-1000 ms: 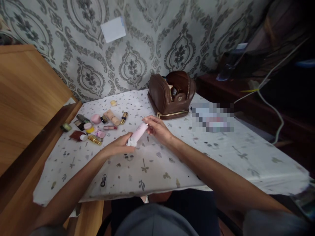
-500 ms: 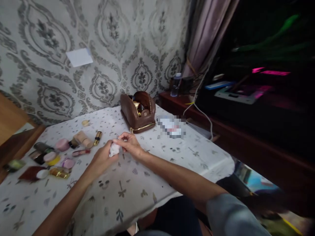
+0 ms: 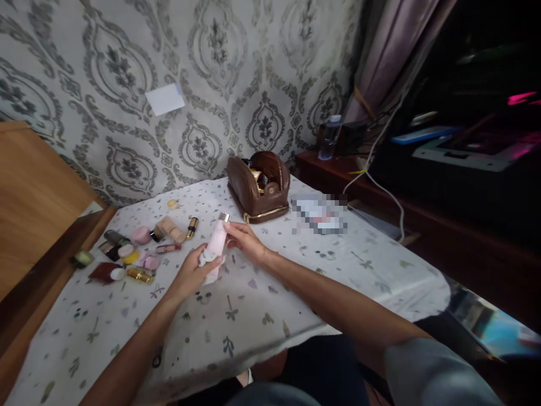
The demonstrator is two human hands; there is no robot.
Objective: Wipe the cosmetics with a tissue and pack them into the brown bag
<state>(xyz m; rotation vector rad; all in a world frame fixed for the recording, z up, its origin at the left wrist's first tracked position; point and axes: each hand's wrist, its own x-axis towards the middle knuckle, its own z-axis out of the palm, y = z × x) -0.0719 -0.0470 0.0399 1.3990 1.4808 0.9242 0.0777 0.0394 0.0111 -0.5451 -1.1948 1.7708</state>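
A pale pink cosmetic tube [image 3: 217, 239] with a silver cap slants upward between my hands over the table. My left hand [image 3: 191, 276] is closed around its lower part, with a crumpled white tissue [image 3: 207, 257] bunched under the thumb and fingers. Near the cap, the fingers of my right hand [image 3: 249, 243] pinch the tube's upper side. Left of my hands lie a gold and black lipstick [image 3: 192, 228], a beige tube [image 3: 170, 229], a red slim tube [image 3: 168, 248] and several small jars and bottles.
An open brown cosmetic bag [image 3: 264, 197] with items inside stands at the back of the patterned tablecloth [image 3: 270, 293]. To its right lies a pixelated, blurred-out object [image 3: 320, 214]. A clear bottle [image 3: 329, 138] and a white cable [image 3: 386, 197] are on the dark furniture beyond.
The pink tube now shows upright between my hands; before, only the white tissue was visible in them. My right hand has moved to the tube's upper part. The view has swung left.
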